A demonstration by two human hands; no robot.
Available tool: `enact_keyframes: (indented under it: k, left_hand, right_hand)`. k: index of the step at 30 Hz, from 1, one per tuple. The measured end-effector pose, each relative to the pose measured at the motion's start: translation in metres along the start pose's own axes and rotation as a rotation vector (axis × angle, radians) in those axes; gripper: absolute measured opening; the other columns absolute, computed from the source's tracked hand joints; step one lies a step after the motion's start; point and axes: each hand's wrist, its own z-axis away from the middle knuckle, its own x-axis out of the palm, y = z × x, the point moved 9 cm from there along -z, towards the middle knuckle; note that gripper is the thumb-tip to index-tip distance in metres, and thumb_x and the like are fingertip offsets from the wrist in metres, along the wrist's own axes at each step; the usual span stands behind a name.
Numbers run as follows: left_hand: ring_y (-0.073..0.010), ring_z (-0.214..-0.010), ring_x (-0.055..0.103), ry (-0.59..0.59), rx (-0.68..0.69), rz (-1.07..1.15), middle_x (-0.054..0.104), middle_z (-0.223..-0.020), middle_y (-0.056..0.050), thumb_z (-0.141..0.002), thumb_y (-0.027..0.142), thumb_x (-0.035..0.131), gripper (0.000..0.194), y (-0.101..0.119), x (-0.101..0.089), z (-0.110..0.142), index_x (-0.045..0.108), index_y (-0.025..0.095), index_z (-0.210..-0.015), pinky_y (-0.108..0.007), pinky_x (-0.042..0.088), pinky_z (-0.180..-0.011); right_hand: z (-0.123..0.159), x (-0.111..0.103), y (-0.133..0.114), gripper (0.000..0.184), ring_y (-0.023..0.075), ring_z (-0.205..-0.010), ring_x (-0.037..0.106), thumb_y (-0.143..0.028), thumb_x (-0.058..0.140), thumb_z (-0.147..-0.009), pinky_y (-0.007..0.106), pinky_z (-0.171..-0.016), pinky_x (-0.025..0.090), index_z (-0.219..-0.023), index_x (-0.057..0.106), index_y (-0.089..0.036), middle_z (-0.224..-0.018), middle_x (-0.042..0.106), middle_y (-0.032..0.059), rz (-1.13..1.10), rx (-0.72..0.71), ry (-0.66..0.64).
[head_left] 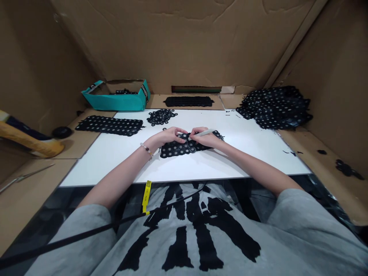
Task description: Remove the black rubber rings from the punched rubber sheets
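Observation:
A black sheet with rows of pale round spots (174, 150) lies on the white board (115, 168) in front of me. My left hand (172, 135) is closed at its upper edge, thumb and fingers pinching there. Between the fingers of my right hand (202, 137) is a white pen-like tool (207, 132). Its tip meets the sheet close to my left fingertips, where fingers partly hide it. Just beyond my left hand lies a pile of small black rings (161, 116).
Another spotted sheet (110, 125) lies left, below a teal box (115, 102) holding black pieces. A dark strip (188, 101) lies at the back. Spotted sheets (274, 107) are heaped right. Scissors (25, 176) and a yellow-and-blue tube (31, 138) are at left. Cardboard walls (184, 46) surround the board.

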Motion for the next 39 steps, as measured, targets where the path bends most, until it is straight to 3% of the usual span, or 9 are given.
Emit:
enact_keyframes:
  k: [8,12,18,21,24,28,33,36,39]
  left_hand:
    - [-0.0276,-0.111,0.064,-0.029,0.027,-0.008,0.075,-0.113,-0.006,-0.060,0.041,0.082,0.062,0.005,0.005,0.002,0.073,0.022,-0.118,-0.033,0.047,-0.092]
    - [-0.0286,-0.116,0.062,-0.015,0.079,-0.094,0.074,-0.116,-0.007,-0.062,0.042,0.082,0.063,0.008,0.004,0.001,0.071,0.021,-0.121,-0.033,0.046,-0.095]
    - [-0.0249,-0.091,0.066,0.111,0.126,-0.261,0.076,-0.095,-0.007,-0.076,0.052,0.070,0.039,0.000,-0.011,-0.006,0.075,0.019,-0.096,-0.034,0.047,-0.083]
    - [-0.0234,-0.087,0.064,0.115,0.148,-0.277,0.075,-0.092,-0.005,-0.076,0.051,0.068,0.036,0.000,-0.010,-0.007,0.074,0.020,-0.093,-0.034,0.046,-0.082]
    - [-0.0243,-0.089,0.064,0.123,0.157,-0.277,0.075,-0.094,-0.005,-0.076,0.050,0.068,0.036,0.002,-0.008,-0.007,0.073,0.020,-0.095,-0.035,0.046,-0.085]
    - [-0.0253,-0.088,0.064,0.117,0.134,-0.244,0.075,-0.092,-0.006,-0.075,0.050,0.068,0.037,0.006,-0.007,-0.004,0.073,0.018,-0.093,-0.035,0.047,-0.084]
    - [-0.0237,-0.085,0.063,0.096,0.110,-0.165,0.075,-0.089,-0.005,-0.074,0.053,0.069,0.039,0.009,-0.004,-0.002,0.074,0.018,-0.090,-0.034,0.047,-0.081]
    - [-0.0228,-0.084,0.063,0.088,0.090,-0.118,0.075,-0.087,-0.004,-0.073,0.053,0.069,0.039,0.005,-0.002,-0.002,0.075,0.018,-0.089,-0.033,0.047,-0.079]
    - [-0.0225,-0.082,0.063,0.037,0.055,-0.031,0.075,-0.085,-0.004,-0.072,0.056,0.069,0.042,-0.001,0.001,-0.003,0.076,0.019,-0.090,-0.032,0.046,-0.075]
  right_hand:
    - [-0.001,-0.002,-0.001,0.013,0.0159,-0.071,0.060,-0.028,0.059,-0.080,0.026,-0.064,0.041,-0.075,0.067,-0.019,-0.076,0.070,0.0019,0.076,-0.026,0.003]
    - [-0.002,-0.001,0.009,0.014,0.0144,-0.064,0.060,-0.031,0.061,-0.080,0.025,-0.060,0.043,-0.075,0.067,-0.019,-0.074,0.069,0.0014,-0.016,0.027,-0.054]
    - [-0.006,-0.016,0.024,0.009,0.0139,-0.059,0.062,-0.024,0.065,-0.076,0.022,-0.050,0.041,-0.070,0.064,-0.018,-0.071,0.068,0.0023,-0.137,0.119,-0.117]
    - [-0.008,-0.016,0.023,0.011,0.0132,-0.058,0.065,-0.023,0.065,-0.077,0.021,-0.045,0.038,-0.068,0.061,-0.017,-0.088,0.075,0.0063,-0.220,0.133,-0.152]
    - [-0.009,-0.011,0.018,0.016,0.0115,-0.057,0.066,-0.030,0.064,-0.082,0.020,-0.042,0.037,-0.073,0.059,-0.018,-0.104,0.075,0.0087,-0.334,0.118,-0.106]
    - [-0.010,0.002,0.020,0.016,0.0132,-0.056,0.066,-0.035,0.065,-0.085,0.020,-0.042,0.036,-0.081,0.061,-0.020,-0.079,0.070,0.0028,-0.273,0.097,-0.066]
    - [-0.012,0.004,0.025,0.014,0.0144,-0.052,0.061,-0.035,0.060,-0.086,0.022,-0.044,0.035,-0.082,0.060,-0.021,-0.058,0.059,-0.0031,-0.237,0.066,-0.035]
    - [-0.008,0.003,0.018,0.014,0.0141,-0.052,0.059,-0.035,0.060,-0.085,0.024,-0.050,0.039,-0.083,0.060,-0.021,-0.057,0.058,-0.0039,-0.194,0.039,-0.019]
    - [-0.003,0.001,0.006,0.014,0.0143,-0.059,0.060,-0.033,0.057,-0.085,0.027,-0.061,0.044,-0.082,0.061,-0.021,-0.071,0.066,-0.0014,-0.081,-0.005,0.053]
